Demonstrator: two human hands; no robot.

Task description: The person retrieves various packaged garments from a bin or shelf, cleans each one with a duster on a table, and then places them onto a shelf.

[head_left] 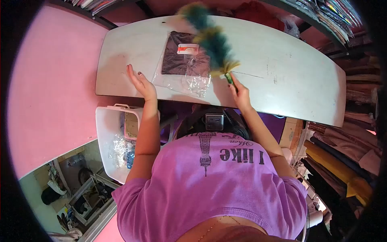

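Note:
My right hand (240,93) is closed around the green handle of a feather duster (215,46). Its green and yellow head is blurred and reaches up over the white table (290,76). Beneath and left of the duster lies a folded dark garment (175,58) in a clear plastic bag (197,86), with a white and orange label (188,49) on it. My left hand (142,85) is raised near the table's front left, left of the bag, fingers stretched out and holding nothing.
A white bin (105,141) with plastic-wrapped items stands below the table at the left. Shelves with packed goods (334,20) run along the back. Stacked fabrics (350,161) line the right side. A pink wall (60,72) borders the left.

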